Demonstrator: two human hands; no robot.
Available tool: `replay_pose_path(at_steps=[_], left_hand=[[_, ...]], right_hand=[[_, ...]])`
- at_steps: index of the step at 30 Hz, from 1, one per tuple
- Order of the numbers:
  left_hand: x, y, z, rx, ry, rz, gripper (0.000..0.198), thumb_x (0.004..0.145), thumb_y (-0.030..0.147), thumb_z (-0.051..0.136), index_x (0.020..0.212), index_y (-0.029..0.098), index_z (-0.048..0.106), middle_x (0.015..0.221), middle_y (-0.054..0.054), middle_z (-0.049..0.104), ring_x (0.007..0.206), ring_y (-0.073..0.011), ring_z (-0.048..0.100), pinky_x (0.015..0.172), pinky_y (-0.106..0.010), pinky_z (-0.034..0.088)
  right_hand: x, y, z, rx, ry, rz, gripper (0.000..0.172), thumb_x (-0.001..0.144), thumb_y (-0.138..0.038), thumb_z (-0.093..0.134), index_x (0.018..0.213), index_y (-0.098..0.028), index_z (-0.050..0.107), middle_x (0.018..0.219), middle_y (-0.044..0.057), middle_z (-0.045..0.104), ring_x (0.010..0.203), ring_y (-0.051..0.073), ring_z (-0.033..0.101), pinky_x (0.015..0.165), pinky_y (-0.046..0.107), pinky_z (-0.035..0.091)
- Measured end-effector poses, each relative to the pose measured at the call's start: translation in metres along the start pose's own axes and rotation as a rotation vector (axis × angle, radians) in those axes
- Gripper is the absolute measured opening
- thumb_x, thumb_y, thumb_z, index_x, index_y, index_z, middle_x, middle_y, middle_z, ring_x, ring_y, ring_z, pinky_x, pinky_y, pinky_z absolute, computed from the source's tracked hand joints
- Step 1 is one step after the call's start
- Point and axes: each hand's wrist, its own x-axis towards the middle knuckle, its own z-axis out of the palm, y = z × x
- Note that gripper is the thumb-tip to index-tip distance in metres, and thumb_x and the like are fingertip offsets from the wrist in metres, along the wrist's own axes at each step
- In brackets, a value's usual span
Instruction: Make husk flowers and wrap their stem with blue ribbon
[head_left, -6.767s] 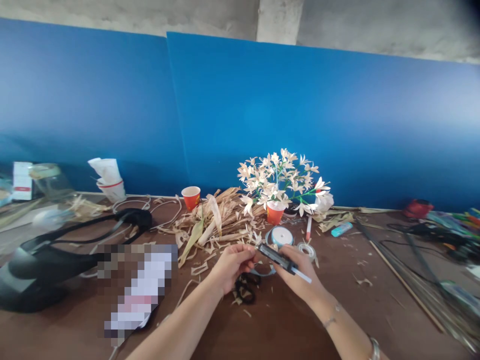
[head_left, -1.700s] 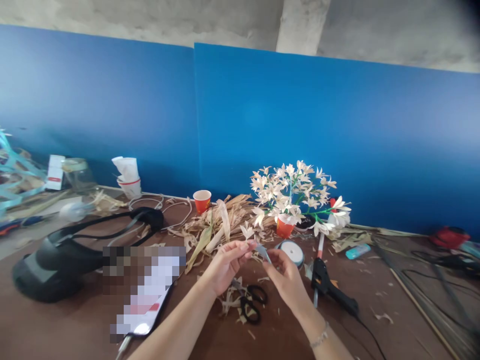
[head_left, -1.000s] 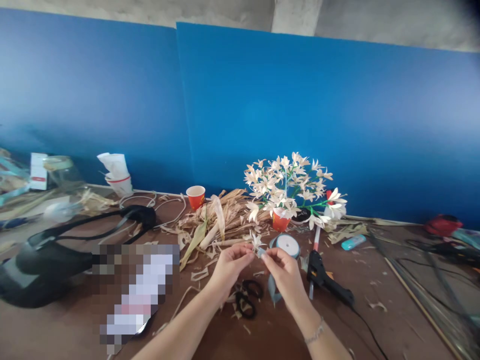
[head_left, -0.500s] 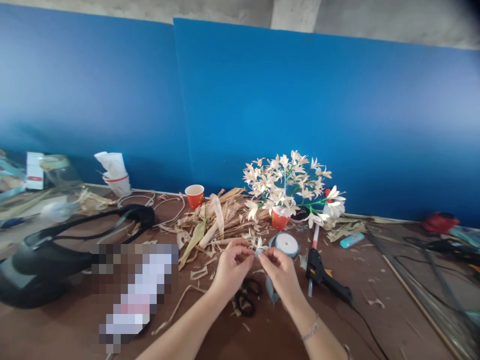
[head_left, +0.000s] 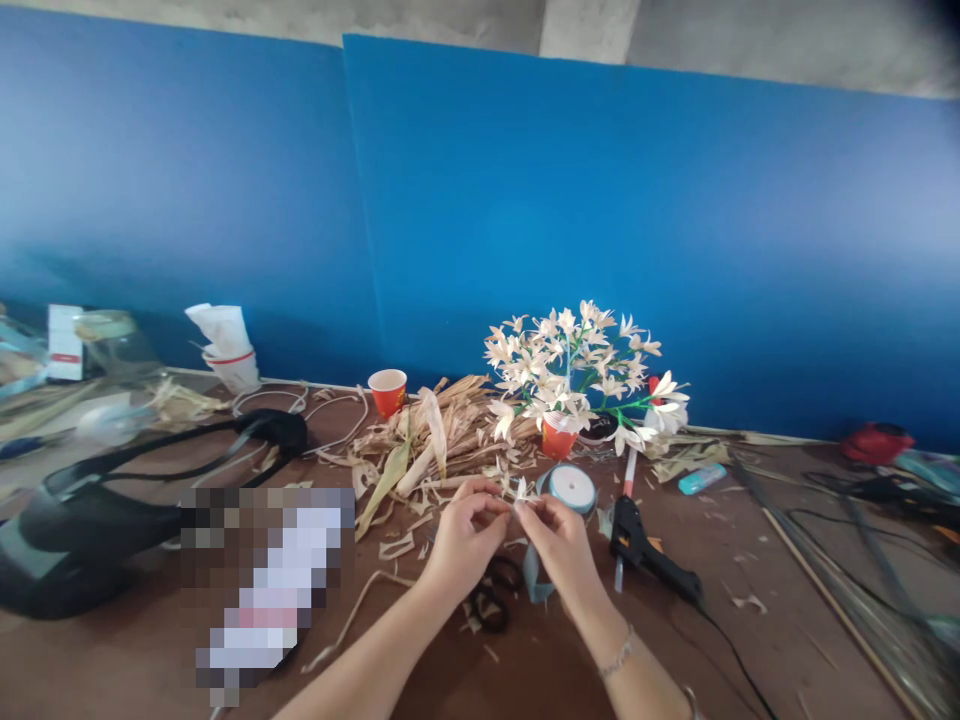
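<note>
My left hand (head_left: pixel 472 528) and my right hand (head_left: pixel 551 525) meet over the table, fingertips pinched together on a small white flower (head_left: pixel 522 490). Its lower part is hidden by my fingers. A length of pale blue ribbon (head_left: pixel 537 575) hangs below my right hand. Just beyond that hand lies a ribbon spool (head_left: pixel 573 488) with a white face. Black-handled scissors (head_left: pixel 491 600) rest on the table beneath my hands, partly covered by the left one. Behind them, a bunch of white flowers (head_left: pixel 570 360) on green stems stands in a red paper cup (head_left: pixel 559 440).
Dry husks (head_left: pixel 420 440) are heaped behind my left hand, near another red cup (head_left: pixel 388 393). A black glue gun (head_left: pixel 649 550) lies at the right, its cord running forward. A black strapped object (head_left: pixel 90 510) sits left. A blue panel (head_left: pixel 525 200) stands behind.
The flower's petals turn slightly between my fingertips, and the hanging ribbon has shifted a little to the left. Both hands stay in nearly the same place.
</note>
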Motion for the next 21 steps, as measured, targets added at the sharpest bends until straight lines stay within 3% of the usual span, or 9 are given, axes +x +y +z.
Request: replay_pose_path(at_steps=[21], left_hand=[[-0.0025, 0.0018, -0.0008, 0.042, 0.009, 0.082, 0.011, 0.069, 0.016, 0.055, 0.066, 0.017, 0.065, 0.101, -0.007, 0.047, 0.096, -0.0205, 0.050, 0.077, -0.027, 0.044]], right_hand=[[-0.0004, -0.0037, 0.0003, -0.015, 0.025, -0.021, 0.028, 0.071, -0.042, 0.059, 0.064, -0.016, 0.053, 0.057, -0.002, 0.052, 0.055, 0.011, 0.046, 0.053, 0.022, 0.038]])
